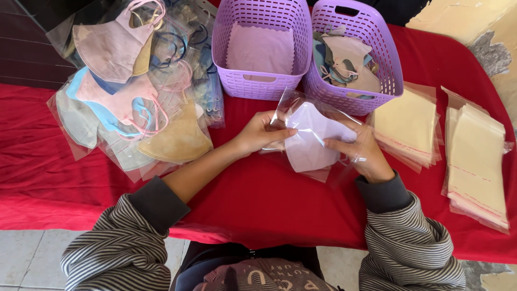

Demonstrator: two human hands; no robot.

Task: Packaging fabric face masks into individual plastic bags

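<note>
Left hand [262, 132] pinches the near-left edge of a clear plastic sleeve [323, 116], thumb and fingers closed together on the film at about nine o'clock of the pale lilac face mask [312, 141]. Right hand [362, 155] lies at the mask's three to four o'clock, under or within the sleeve's film, with its fingers closed on the mask's right edge; whether they grip through the plastic or inside it cannot be told. The mask sits between the two hands, partly inside the sleeve, over the red tablecloth [269, 205]. Its long axis runs roughly from eleven to five o'clock, and the sleeve's mouth seems to face the left hand. Both hands touch the work, neither clearly nearer.

At twelve o'clock stand two purple baskets: the left basket [261, 81] holds a lilac mask, the right basket [388, 64] loose masks of mixed colours. Bagged masks [129, 97] pile up at ten o'clock. Stacks of empty sleeves [474, 161] lie at three o'clock.
</note>
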